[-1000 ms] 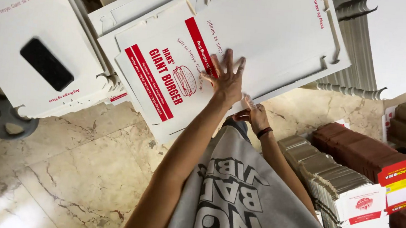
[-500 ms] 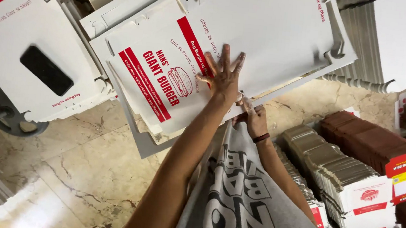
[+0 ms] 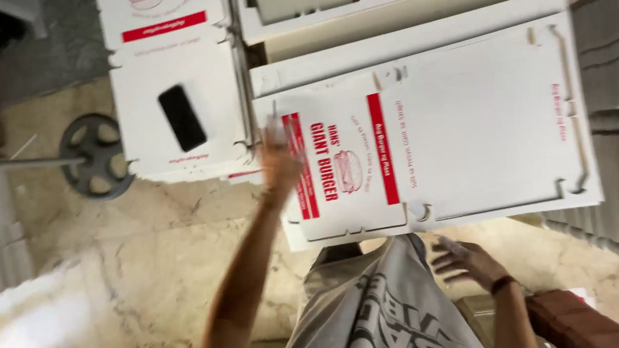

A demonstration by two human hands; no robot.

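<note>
The left hand (image 3: 279,160) is seen raised at the near-left corner of a flat, unfolded burger-box blank (image 3: 433,148), white with red stripes and a burger drawing; the hand is motion-blurred, so it cannot be told whether its grip is spread or pinching the cardboard edge, though it overlaps that edge. The right hand (image 3: 467,261) is held below the blank's near edge, fingers spread and holding nothing, apart from the cardboard; a dark band is worn at its wrist. The blank lies topmost on a stack of like blanks (image 3: 379,75), tilted relative to those beneath. To the left, a second pile of white blanks (image 3: 176,70) is noted, with a black phone (image 3: 182,117) lying flat on it. A dark metal wheel on a rod (image 3: 97,155) rests on the marble floor (image 3: 158,258) beside that pile. At lower right, a red-brown bundle of folded cartons (image 3: 595,345) is partly in view. A grey printed shirt (image 3: 386,325) fills the lower centre.
</note>
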